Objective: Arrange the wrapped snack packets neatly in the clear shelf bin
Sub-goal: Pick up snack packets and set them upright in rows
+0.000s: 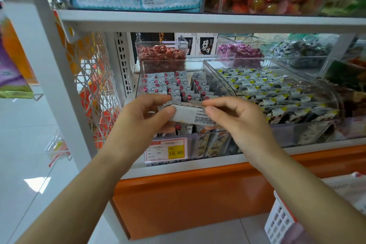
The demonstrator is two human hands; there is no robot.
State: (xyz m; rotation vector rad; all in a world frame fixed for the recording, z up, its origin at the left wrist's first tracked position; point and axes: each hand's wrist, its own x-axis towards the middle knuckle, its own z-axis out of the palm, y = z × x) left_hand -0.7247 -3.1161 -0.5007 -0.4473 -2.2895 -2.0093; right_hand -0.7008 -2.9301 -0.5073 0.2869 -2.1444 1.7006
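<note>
Item: small bundle of wrapped snack packets (188,114), printed back to the camera, held just above the front of the clear shelf bin (172,61); left hand (138,113) pinches its left end between thumb and forefinger, right hand (235,119) pinches its right end likewise. Step in hand, by appearance: squaring the bundle before placing (upright rows (174,85) fill the bin's back part). Next move likely calls for lowering it upright into the front gap, aligned with those rows.
</note>
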